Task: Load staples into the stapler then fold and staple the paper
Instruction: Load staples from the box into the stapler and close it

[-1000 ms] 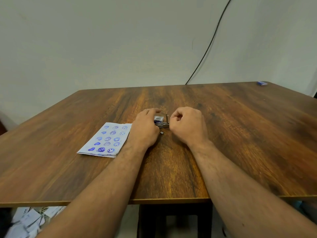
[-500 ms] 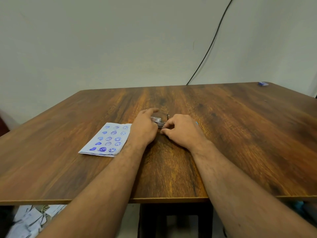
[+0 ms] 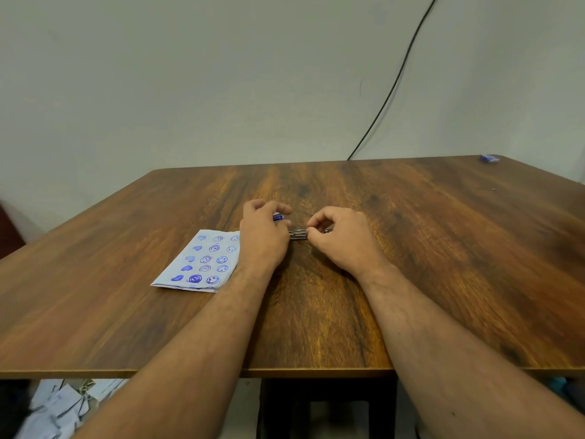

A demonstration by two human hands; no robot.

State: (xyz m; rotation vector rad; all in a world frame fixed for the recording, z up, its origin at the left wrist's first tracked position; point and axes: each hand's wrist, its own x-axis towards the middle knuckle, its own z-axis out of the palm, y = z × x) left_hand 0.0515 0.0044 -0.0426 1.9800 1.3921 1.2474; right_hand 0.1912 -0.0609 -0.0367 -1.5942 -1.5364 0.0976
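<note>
Stapler [image 3: 298, 234] lies on the counter [image 3: 443, 248] between both hands. Left hand [image 3: 262, 239], pressed against it a second ago, now pinches a small blue item, likely the staple box; right hand [image 3: 343, 240] pinches the stapler's metal end. Loading appears under way. Paper [image 3: 202, 261] just left, unfolded.

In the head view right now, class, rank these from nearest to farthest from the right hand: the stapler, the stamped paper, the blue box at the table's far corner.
From the right hand:
1. Stapler, touching its fingertips, just left.
2. Stamped paper, left, beyond the left hand.
3. Blue box, far right corner.
</note>
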